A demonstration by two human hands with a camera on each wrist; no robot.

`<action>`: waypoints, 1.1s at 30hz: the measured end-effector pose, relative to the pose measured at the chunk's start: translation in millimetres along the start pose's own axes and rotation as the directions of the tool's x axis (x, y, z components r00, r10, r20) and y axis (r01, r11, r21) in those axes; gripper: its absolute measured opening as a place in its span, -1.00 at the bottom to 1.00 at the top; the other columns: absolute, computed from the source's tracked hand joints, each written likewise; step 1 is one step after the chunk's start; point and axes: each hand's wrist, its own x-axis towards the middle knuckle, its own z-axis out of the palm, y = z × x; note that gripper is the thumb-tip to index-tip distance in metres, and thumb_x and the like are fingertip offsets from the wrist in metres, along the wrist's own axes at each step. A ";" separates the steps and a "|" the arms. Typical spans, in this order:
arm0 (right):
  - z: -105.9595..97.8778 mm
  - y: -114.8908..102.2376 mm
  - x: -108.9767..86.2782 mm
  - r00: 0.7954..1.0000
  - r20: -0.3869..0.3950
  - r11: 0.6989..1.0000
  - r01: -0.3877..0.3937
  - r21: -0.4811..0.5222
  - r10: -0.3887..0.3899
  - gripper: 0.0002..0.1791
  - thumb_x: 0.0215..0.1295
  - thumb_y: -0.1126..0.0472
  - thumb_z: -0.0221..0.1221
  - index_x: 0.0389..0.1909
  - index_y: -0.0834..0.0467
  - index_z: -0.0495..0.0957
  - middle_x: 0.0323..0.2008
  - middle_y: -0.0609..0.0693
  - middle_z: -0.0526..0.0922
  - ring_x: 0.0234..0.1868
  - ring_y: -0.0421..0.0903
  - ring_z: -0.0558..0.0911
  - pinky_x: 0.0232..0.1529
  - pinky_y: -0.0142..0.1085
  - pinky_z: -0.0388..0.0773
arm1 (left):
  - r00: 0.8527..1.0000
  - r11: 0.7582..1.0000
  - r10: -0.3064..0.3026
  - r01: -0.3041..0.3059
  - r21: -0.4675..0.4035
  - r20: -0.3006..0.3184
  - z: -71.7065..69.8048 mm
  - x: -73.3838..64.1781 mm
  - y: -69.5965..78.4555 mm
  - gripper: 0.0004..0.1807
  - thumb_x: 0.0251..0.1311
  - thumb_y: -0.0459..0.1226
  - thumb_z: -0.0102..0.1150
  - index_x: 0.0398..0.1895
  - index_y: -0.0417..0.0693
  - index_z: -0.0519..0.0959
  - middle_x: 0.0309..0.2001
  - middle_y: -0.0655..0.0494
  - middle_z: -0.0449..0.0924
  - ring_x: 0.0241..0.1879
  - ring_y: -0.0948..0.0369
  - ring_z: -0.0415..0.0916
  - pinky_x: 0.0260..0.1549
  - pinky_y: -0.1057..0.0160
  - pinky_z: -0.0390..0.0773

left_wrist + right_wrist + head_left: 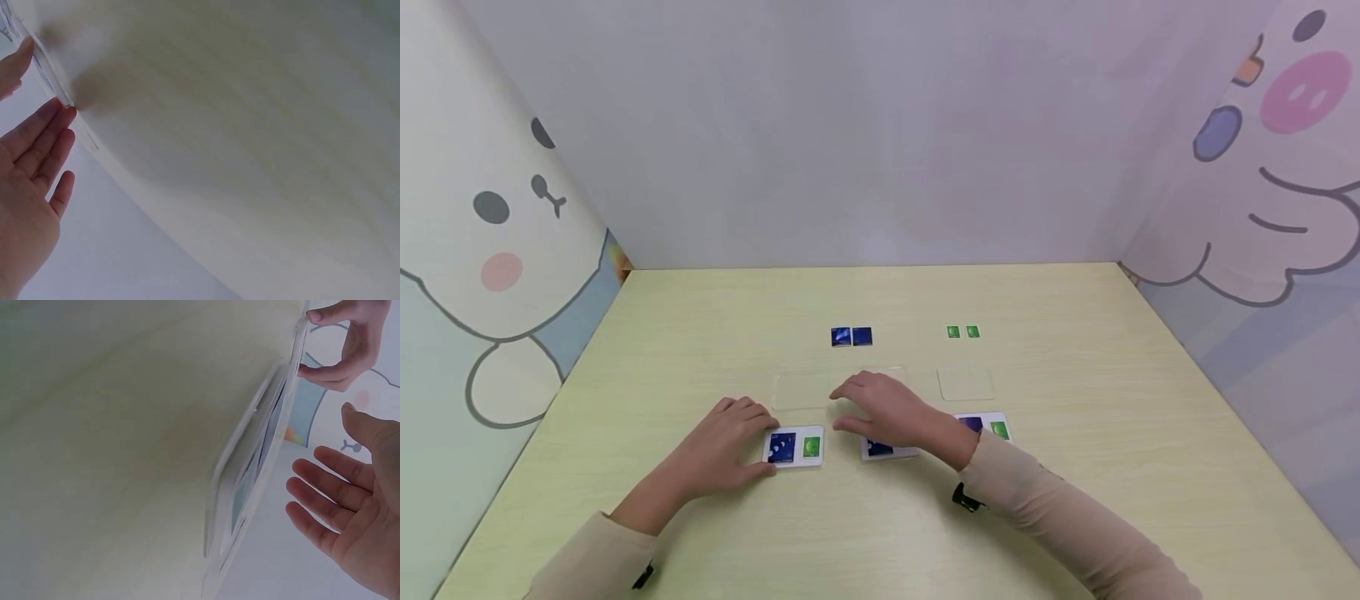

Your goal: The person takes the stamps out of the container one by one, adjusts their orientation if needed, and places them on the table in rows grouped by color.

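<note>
On the near left of the table lies a white rectangular holder (pixel 799 447) with a blue square picture and a green one on it. My left hand (pixel 726 446) pinches its left end, thumb at the near edge and fingers at the far edge. My right hand (pixel 883 408) hovers over a second white holder (pixel 904 452) and hides much of it. In the right wrist view this hand's fingers (pixel 331 481) are spread, with nothing between them. A third such holder (pixel 986 420) lies farther right, partly behind the right forearm.
Beyond the holders lie clear plastic covers: one at left (pixel 801 391), one at right (pixel 966 384), and a middle one partly behind my right hand. Farther back are two blue squares (pixel 862 337) and two small green squares (pixel 973 332). Cartoon-printed walls enclose the table.
</note>
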 end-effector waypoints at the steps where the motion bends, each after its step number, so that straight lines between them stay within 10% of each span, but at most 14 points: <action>1: -0.2 -0.9 0.4 1.000 0.003 1.000 0.000 -0.001 0.000 -0.55 0.33 -0.09 0.13 0.12 0.08 0.54 0.07 -0.06 0.64 0.12 -0.15 0.58 0.18 -0.27 0.50 | 1.000 1.000 -0.001 0.001 -0.001 -0.002 0.4 -0.1 0.1 -0.43 -0.11 0.06 0.42 -0.05 -0.05 0.63 -0.06 0.11 0.65 0.00 0.13 0.50 0.08 0.00 0.41; 33: 7.6 -20.5 18.5 0.997 0.072 0.998 0.037 -0.046 -0.033 -0.56 0.33 -0.06 0.15 0.12 0.09 0.55 0.05 -0.07 0.65 0.08 -0.18 0.57 0.12 -0.39 0.50 | 0.999 1.000 0.027 -0.027 -0.001 -0.046 -0.1 -0.5 1.8 -0.46 -0.12 0.02 0.43 -0.08 -0.07 0.63 -0.10 0.11 0.66 -0.05 0.14 0.50 0.02 0.04 0.43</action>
